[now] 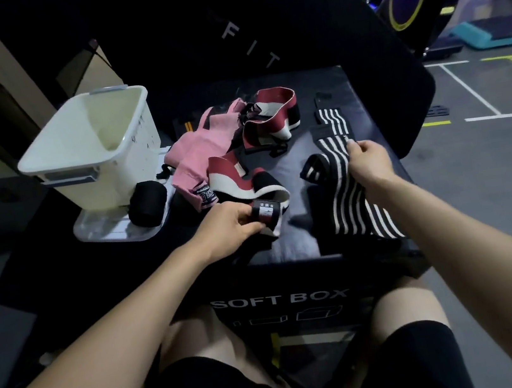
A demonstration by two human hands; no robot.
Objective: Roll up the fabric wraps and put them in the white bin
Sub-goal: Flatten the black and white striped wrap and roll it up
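Note:
Several fabric wraps lie loose on a black soft box (292,248). My left hand (233,227) pinches the labelled end of a red, white and black wrap (236,180). Over to the right, my right hand (367,160) grips a black wrap with white stripes (353,209) that runs down to the box's front edge. A pink wrap (195,149) and a second red, white and black wrap (269,115) lie behind. The white bin (97,144) stands at the back left and looks empty inside. A rolled black wrap (146,203) leans against its front.
The bin sits on a clear lid (114,231) at the box's left edge. A large black pad (256,27) leans behind the box. Gym floor with painted lines (480,100) and exercise machines lies to the right. My knees are below the box front.

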